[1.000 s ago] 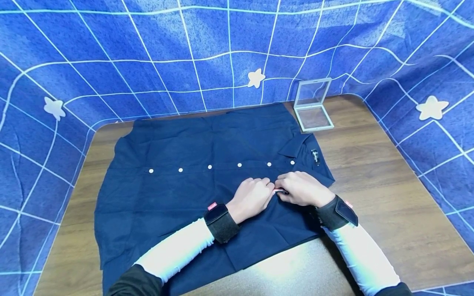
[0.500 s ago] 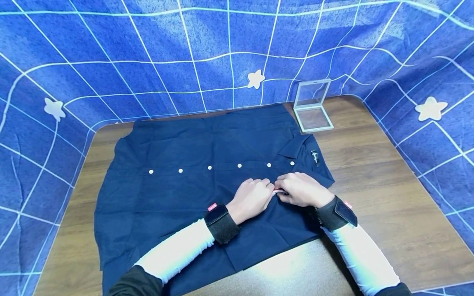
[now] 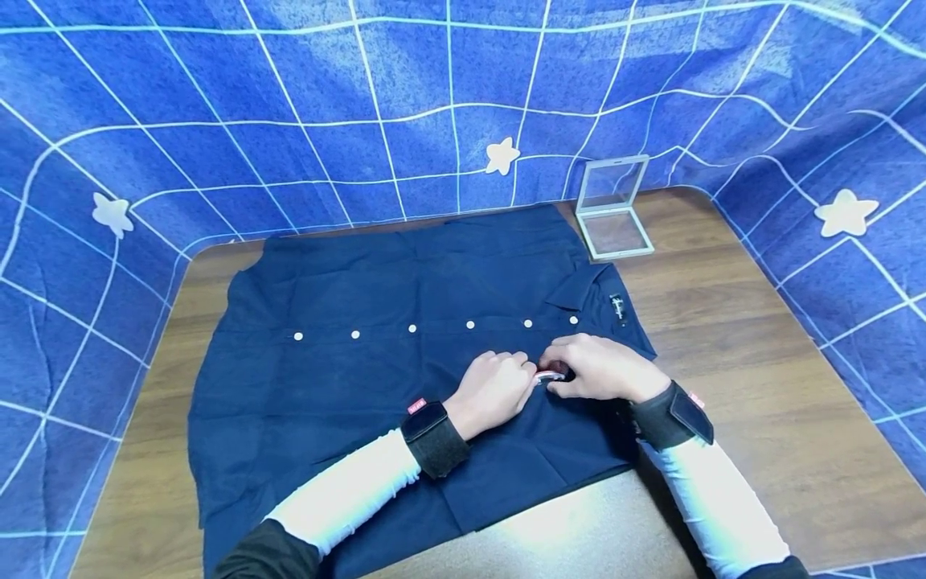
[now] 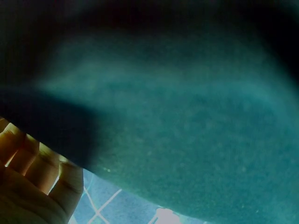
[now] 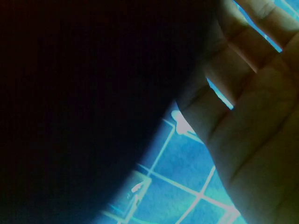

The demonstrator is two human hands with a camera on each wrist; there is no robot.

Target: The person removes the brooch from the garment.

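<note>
Head view | both hands [image 3: 550,378] pinching small red clip [image 3: 553,374] | on navy shirt [image 3: 347,378]

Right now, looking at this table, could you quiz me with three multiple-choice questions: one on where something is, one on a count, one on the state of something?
1. Where does the clear box stand?
A. on the shirt's hem
B. on the table's far side, by the shirt's collar
C. between the two hands

2. How many white buttons show in a row on the dark blue shirt?
A. two
B. four
C. six

3. How is the clear box's lid?
A. raised open
B. shut flat
C. lying off on the table

Answers:
1 B, it sits on bare wood of the table just beyond the collar.
2 C, six buttons line the shirt's front in the head view.
3 A, the lid stands up from the base's back edge.
</note>
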